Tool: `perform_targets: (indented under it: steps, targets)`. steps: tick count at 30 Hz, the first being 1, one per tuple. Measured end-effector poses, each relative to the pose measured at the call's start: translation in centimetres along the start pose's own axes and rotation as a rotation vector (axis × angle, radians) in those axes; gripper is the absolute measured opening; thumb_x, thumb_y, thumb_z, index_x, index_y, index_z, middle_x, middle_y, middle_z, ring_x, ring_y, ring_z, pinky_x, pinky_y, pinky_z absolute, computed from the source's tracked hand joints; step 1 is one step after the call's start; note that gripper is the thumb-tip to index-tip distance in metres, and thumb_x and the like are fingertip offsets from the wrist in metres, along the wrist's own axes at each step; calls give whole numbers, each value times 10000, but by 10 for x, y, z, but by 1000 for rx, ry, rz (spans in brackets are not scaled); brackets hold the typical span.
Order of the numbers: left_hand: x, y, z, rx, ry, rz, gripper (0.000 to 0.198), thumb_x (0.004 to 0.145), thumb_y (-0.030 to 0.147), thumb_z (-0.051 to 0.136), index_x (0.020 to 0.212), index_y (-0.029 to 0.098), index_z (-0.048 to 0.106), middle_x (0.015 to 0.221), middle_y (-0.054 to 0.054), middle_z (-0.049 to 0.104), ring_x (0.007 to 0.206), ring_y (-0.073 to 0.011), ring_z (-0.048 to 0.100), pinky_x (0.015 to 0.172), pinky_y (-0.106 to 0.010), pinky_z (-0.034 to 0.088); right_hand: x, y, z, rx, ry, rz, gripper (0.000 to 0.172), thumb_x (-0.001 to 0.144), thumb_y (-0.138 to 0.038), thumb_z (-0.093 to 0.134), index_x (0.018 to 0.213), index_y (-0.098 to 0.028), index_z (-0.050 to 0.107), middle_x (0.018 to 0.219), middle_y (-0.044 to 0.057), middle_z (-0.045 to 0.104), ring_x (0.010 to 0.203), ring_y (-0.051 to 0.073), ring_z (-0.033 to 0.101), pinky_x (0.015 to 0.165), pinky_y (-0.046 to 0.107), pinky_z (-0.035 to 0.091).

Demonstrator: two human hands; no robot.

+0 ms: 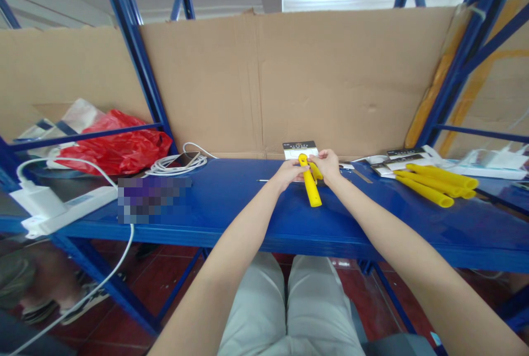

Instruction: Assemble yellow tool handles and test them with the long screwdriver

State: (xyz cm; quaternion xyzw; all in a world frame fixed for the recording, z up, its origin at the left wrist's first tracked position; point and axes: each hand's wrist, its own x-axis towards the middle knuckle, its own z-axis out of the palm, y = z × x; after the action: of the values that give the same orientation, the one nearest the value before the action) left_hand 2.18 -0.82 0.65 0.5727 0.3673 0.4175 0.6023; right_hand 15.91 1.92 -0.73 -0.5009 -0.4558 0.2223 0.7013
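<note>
Over the blue shelf top (243,193), a yellow tube-like handle (312,189) points toward me with its near end low. My left hand (290,174) is closed, its fingers pinching the far end of this handle from the left. From the other side my right hand (327,165) closes its fingers around a shorter yellow part (316,171) beside the handle. Whether the two yellow parts are joined, I cannot tell. Just behind my hands stands a black-and-white printed card (299,149). A thin metal rod (263,181) shows left of my left hand.
Several yellow tubes (438,184) lie at the right beside printed packages (403,162). On the left are a white power strip (82,207), a coiled white cable (176,165) and a red plastic bag (118,138). Cardboard (330,80) walls the back; blue posts (138,58) frame it.
</note>
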Motion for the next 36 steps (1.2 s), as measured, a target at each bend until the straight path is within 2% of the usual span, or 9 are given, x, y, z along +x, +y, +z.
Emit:
perform_targets:
  steps: [4,7,9,15,20,25,31,36]
  targets:
    - [-4,2,2,7,36,-14,89,893,23,623,911,111,619,736,-52,731,590,-108,683,775,-292,591,0,2,-3,-135,-48,-102,319,644,-202,743,669,-235,426,667,-51,500,718,159,574,814,349,519]
    - [-4,2,3,23,68,-17,90,904,30,617,951,106,602,686,-27,701,559,-99,665,750,-284,595,-6,0,-3,-151,-148,-67,349,635,-279,786,696,-229,446,715,-39,538,747,159,582,805,337,516]
    - [-3,0,3,48,76,-17,160,897,27,627,1035,99,591,679,-21,692,562,-107,671,736,-286,599,-11,-3,-3,-157,-219,-24,381,618,-316,815,719,-227,459,751,-28,561,765,161,593,788,331,523]
    - [-4,-5,4,160,-36,-3,364,867,32,669,1199,114,543,795,-62,732,607,-138,707,712,-292,604,-14,-5,-6,-163,-370,10,314,609,-233,779,775,-218,513,801,-19,590,757,153,596,773,341,540]
    - [-6,-6,5,190,-78,-16,419,888,48,643,1269,134,492,841,-69,738,582,-123,697,657,-251,585,-7,3,-7,-132,-357,-45,282,576,-165,695,763,-219,491,838,-27,582,745,143,586,770,348,543]
    - [-6,-5,7,232,-12,-11,466,891,72,623,1324,158,472,944,-79,747,531,-89,663,598,-212,550,-7,1,-6,-91,-366,-62,266,576,-166,667,770,-221,493,870,-21,571,689,130,575,707,336,548]
    - [-11,0,8,250,46,-2,626,889,63,572,1466,167,353,1037,-100,744,551,-85,661,577,-201,529,-1,-3,-9,-132,-328,-133,231,631,-193,662,779,-227,489,832,-22,533,609,130,543,636,345,533]
    - [-14,2,9,297,57,-6,625,897,61,518,1490,169,353,1065,-108,738,562,-84,665,565,-191,506,13,-7,-20,-371,-271,-355,179,658,-196,654,746,-229,502,798,2,527,761,194,561,765,386,512]
